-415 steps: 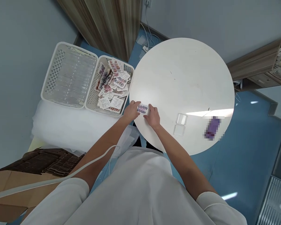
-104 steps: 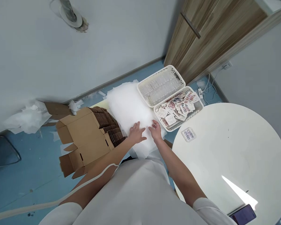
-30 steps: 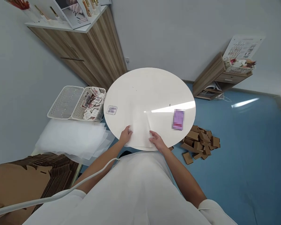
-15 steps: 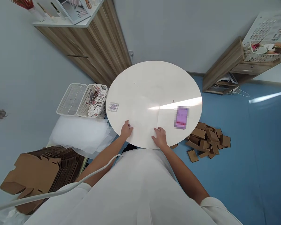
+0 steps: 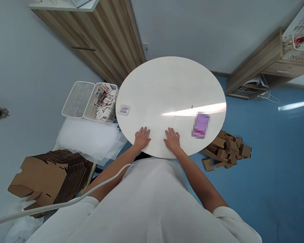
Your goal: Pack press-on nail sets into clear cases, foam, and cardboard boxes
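Note:
My left hand (image 5: 142,138) lies flat near the front edge of the round white table (image 5: 167,77), its fingers stretched out. My right hand (image 5: 172,140) rests palm down to its right, fingers spread. Between and just beyond the hands, faint straight edges suggest a thin pale sheet (image 5: 159,126) on the tabletop, hard to tell from the white surface. Left of my left hand sits a small clear flat case (image 5: 124,110) with purplish pieces inside. A purple rectangular item (image 5: 201,125), blurred out, lies right of my right hand.
Two white baskets stand left of the table; one basket (image 5: 87,109) holds printed cards. Below them are translucent sheets (image 5: 88,136) and stacked flat cardboard boxes (image 5: 45,179). Small brown boxes (image 5: 228,150) are heaped on the floor at right. A white cable (image 5: 101,185) crosses my left arm.
My left hand has gone from bent, pinched-looking fingers to lying flat. My right hand has flattened with its fingers stretched forward. The camera view has shifted slightly.

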Motion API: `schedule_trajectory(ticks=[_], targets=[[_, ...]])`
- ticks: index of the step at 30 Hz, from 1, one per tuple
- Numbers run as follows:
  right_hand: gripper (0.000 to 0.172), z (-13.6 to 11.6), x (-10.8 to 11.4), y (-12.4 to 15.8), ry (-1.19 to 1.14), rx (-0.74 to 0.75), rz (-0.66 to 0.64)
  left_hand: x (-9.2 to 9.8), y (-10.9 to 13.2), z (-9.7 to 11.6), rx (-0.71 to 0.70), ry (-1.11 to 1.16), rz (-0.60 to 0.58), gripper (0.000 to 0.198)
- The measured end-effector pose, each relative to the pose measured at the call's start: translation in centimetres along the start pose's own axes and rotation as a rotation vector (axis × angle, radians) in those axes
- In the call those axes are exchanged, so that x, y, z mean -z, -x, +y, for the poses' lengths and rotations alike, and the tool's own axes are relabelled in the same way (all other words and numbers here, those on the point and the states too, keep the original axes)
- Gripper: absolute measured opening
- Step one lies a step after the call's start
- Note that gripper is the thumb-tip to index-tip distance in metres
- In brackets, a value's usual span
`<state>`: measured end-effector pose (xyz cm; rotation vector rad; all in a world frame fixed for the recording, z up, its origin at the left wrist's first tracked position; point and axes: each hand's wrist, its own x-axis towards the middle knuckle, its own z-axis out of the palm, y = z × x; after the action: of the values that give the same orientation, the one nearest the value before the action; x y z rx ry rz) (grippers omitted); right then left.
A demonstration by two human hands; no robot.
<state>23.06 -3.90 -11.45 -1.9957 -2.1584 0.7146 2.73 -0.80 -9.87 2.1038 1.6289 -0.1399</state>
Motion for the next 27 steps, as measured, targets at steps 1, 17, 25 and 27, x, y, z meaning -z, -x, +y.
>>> schedule_trajectory(ticks=[1,17,25,27], targets=[[0.046,0.0,0.1,-0.1,0.004,0.001,-0.002,0.0,-0.1,-0.1,-0.003,0.011,0.008,0.05],[0.047,-4.4,1.4,-2.5,0.084,-0.178,0.08,1.8,-1.0,-4.4,-0.022,0.115,0.106,0.058],[0.051,-13.6,-0.2,-10.0,-0.384,-0.087,-0.035,6.7,-5.1,-15.2,0.201,0.534,0.286,0.072],[0.053,-15.6,-1.1,-11.7,-0.525,-0.124,-0.071,7.3,-6.1,-16.5,0.196,0.609,0.257,0.074]])
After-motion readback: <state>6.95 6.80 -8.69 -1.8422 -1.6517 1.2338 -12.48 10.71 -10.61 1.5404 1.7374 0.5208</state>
